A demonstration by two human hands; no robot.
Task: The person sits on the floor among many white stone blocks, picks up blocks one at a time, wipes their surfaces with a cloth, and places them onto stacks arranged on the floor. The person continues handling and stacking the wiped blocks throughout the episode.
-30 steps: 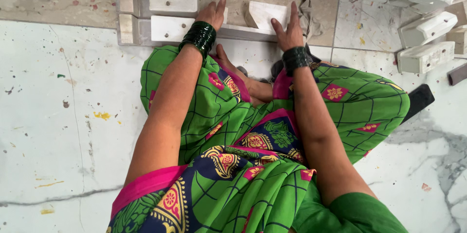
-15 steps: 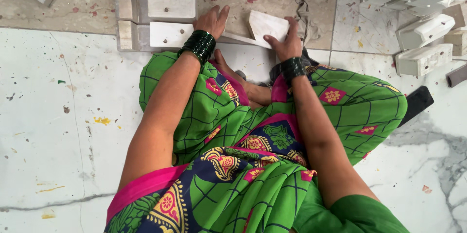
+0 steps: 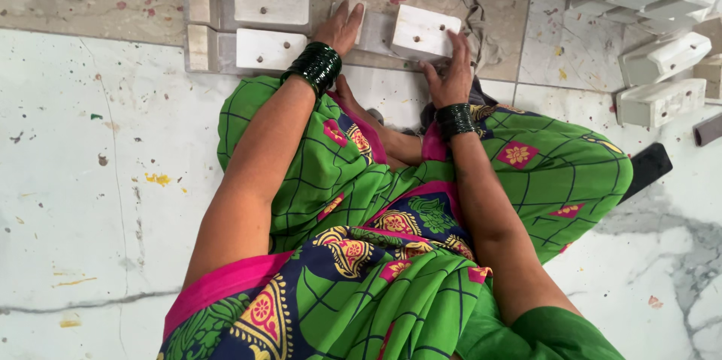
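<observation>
While gripped, both hands [image 3: 398,44] on block [image 3: 423,31]

I see no packages, labels, signs or screens anywhere in this view — from twelve o'clock round to six, nothing printed, wrapped or lit shows.

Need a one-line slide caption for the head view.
Seated person's right hand grips a white block; left hand rests beside it.
</observation>
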